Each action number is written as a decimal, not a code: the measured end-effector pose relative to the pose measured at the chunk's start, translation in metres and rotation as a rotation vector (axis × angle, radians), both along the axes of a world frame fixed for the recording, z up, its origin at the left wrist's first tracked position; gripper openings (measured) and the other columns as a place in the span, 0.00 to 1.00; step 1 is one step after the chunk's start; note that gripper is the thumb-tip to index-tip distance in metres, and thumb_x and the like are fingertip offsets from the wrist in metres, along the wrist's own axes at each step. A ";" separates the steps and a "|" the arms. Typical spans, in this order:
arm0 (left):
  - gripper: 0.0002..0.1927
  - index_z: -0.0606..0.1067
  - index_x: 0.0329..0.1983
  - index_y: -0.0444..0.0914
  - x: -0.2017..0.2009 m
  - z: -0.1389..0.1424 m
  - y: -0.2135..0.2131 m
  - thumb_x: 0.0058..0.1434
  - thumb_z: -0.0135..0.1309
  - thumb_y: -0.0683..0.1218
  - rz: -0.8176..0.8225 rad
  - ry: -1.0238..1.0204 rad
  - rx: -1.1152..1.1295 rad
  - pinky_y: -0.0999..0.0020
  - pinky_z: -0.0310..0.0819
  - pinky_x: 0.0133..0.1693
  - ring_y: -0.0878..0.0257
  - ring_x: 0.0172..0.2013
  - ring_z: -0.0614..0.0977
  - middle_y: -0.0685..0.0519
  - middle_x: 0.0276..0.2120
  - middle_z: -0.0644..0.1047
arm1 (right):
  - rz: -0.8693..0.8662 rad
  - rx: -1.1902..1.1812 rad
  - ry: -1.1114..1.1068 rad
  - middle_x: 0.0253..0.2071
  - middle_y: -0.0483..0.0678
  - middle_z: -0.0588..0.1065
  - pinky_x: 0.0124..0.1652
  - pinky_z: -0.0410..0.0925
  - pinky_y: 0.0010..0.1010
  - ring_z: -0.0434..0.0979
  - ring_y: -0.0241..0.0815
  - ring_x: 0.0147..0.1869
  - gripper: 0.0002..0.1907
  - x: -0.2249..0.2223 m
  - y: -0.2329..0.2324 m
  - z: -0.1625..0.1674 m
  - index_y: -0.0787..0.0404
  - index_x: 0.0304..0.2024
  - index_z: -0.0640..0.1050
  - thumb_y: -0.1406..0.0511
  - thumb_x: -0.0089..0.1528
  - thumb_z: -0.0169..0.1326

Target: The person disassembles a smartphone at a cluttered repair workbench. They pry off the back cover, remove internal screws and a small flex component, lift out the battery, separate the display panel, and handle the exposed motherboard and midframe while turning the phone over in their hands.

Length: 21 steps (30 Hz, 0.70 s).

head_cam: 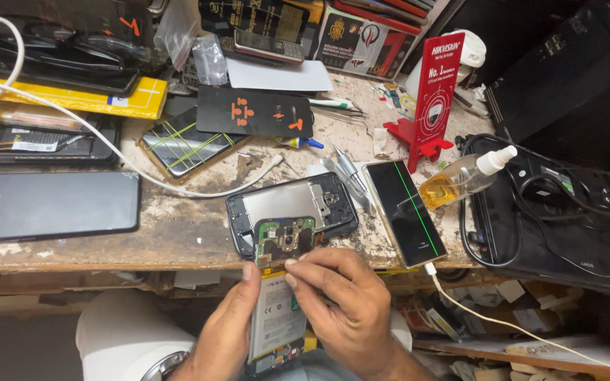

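Note:
My left hand (229,323) holds an opened phone (280,296) by its left side, with its back cover off. The green circuit board (284,238) and a white battery show inside it. My right hand (340,303) rests over the phone's right side, and its fingertips pinch at the spot where board and battery meet. Just beyond the phone, a black phone frame (292,207) lies on the worn workbench (178,226).
A phone (404,212) showing a green line on its screen lies to the right, with a white cable plugged in. Beside it lie a spray bottle of yellow liquid (460,180), tweezers (346,176), a red stand (432,99) and a rubber-banded phone (185,147). A dark tablet (47,204) lies left.

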<state>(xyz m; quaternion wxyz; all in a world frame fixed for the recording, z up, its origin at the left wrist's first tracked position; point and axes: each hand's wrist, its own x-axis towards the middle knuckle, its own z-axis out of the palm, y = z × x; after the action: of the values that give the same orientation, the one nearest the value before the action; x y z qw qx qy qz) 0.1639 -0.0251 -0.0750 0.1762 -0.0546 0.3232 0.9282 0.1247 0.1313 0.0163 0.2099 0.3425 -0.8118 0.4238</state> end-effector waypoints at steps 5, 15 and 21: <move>0.38 0.69 0.65 0.32 -0.002 0.011 -0.001 0.68 0.31 0.65 -0.030 0.019 -0.072 0.59 0.71 0.57 0.56 0.56 0.79 0.42 0.57 0.78 | -0.012 -0.015 -0.082 0.40 0.46 0.78 0.39 0.73 0.27 0.80 0.37 0.42 0.11 -0.002 -0.001 0.002 0.63 0.42 0.83 0.74 0.56 0.66; 0.40 0.74 0.59 0.30 -0.001 0.030 -0.005 0.71 0.28 0.67 -0.101 0.105 -0.138 0.63 0.80 0.43 0.59 0.41 0.84 0.44 0.44 0.81 | 0.096 0.022 -0.607 0.34 0.44 0.71 0.26 0.70 0.22 0.70 0.31 0.32 0.04 -0.023 0.008 0.013 0.65 0.34 0.80 0.70 0.59 0.62; 0.37 0.73 0.60 0.35 -0.010 0.051 -0.005 0.69 0.28 0.65 0.020 -0.105 -0.014 0.61 0.81 0.46 0.58 0.45 0.85 0.45 0.48 0.81 | 0.095 -0.164 -0.307 0.43 0.47 0.73 0.35 0.71 0.21 0.72 0.30 0.41 0.06 -0.012 0.002 0.000 0.67 0.41 0.78 0.75 0.63 0.61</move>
<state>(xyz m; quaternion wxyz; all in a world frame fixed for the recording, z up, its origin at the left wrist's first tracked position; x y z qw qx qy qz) 0.1542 -0.0305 -0.0238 0.1834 -0.1076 0.3193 0.9235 0.1129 0.1335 0.0159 0.0905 0.2934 -0.7800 0.5452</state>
